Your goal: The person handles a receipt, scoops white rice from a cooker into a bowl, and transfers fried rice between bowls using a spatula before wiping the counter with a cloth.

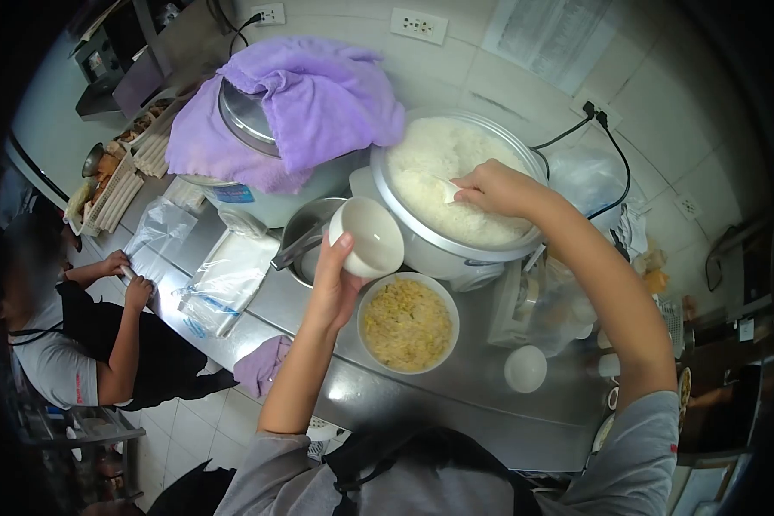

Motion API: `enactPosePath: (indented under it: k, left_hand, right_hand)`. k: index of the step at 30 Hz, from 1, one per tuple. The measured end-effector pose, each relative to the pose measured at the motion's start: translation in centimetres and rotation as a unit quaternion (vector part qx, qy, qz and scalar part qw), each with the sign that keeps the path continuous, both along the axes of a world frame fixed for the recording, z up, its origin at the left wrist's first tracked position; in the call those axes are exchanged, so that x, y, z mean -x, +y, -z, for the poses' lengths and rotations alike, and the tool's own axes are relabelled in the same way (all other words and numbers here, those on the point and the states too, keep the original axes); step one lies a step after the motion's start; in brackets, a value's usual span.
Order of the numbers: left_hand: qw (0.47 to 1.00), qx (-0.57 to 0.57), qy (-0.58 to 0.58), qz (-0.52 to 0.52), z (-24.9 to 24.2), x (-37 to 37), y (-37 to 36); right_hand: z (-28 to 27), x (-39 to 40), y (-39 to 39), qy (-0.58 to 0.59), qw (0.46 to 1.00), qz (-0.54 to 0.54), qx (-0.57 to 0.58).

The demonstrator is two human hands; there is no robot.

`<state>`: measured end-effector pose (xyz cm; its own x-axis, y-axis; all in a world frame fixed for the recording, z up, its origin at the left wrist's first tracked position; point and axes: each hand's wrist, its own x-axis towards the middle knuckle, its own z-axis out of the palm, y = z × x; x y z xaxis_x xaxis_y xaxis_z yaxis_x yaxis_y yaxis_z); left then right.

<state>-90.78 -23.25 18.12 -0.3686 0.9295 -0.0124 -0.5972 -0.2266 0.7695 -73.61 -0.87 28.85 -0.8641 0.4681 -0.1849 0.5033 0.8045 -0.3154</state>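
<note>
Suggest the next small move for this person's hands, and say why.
Probably lift some rice towards the bowl in the left hand: the right hand holds a white utensil at the rice, and the bowl is held tilted beside the cooker, its visible inside bare.

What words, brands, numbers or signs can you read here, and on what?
Nothing reads clearly.
Blue label on the cloth-draped pot: too blurred.
Sheet on the wall: too blurred.
Blue print on the plastic bag: too small.
Red print on the co-worker's shirt: too small.
Red mark on the wearer's right sleeve: too small.
</note>
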Motion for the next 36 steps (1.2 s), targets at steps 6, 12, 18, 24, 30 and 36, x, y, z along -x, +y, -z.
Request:
enactPosePath:
  k: [6, 12, 18, 24, 30, 36]
  left_hand:
    - [1.000, -0.009, 0.007, -0.020, -0.9, -0.9, 2.0]
    - [0.997, -0.002, 0.031, -0.073, -1.0, -2.5, 2.0]
    - [0.998, -0.007, 0.020, -0.065, -1.0, -2.1, 2.0]
    - [0.990, 0.003, 0.090, -0.113, -1.9, -0.5, 1.6]
    - [0.995, 0.030, 0.093, -0.017, -6.6, -1.5, 7.7]
    - [0.983, -0.033, -0.129, 0.129, -7.6, -4.0, 14.0]
  right_hand:
    - [-1.7, -0.7, -2.1, -0.051, 0.975, 0.120, 0.183]
    - [-0.5, -1.5, -1.5, -0.025, 0.921, 0.189, 0.340]
    - [0.1, -2.0, -0.7, -0.032, 0.878, 0.242, 0.413]
    - [-0.1, -5.0, 1.3, 0.014, 0.849, 0.255, 0.462]
    - [-8.3, -5.3, 1.7, 0.024, 0.922, 0.239, 0.304]
    - [-9.6, -2.7, -2.2, 0.040, 0.949, 0.055, -0.309]
